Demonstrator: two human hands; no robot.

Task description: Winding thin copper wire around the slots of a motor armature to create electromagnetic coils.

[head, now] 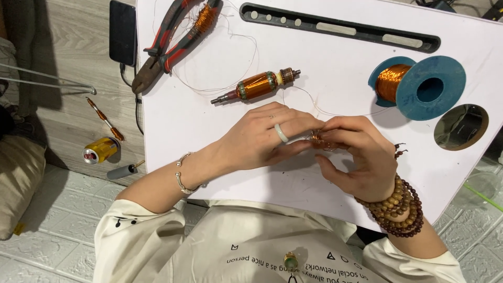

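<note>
Both hands meet over the middle of a white lap table [209, 120]. My left hand [262, 139], with a pale ring and a silver bracelet, and my right hand [359, 157], with brown bead bracelets, pinch a small bundle of copper wire [317, 137] between the fingertips. Thin wire runs from the bundle toward a motor armature [257, 86] wound with copper, lying just beyond my left hand. A blue spool of copper wire [419, 86] lies on its side to the right.
Red-handled pliers [167, 44] and a loose coil of copper wire [205, 18] lie at the table's far left. A black slotted tray [340, 27] runs along the far edge, a round hole [461, 127] at right. On the floor lie a phone [122, 31], a yellow cylinder [100, 150] and small shafts.
</note>
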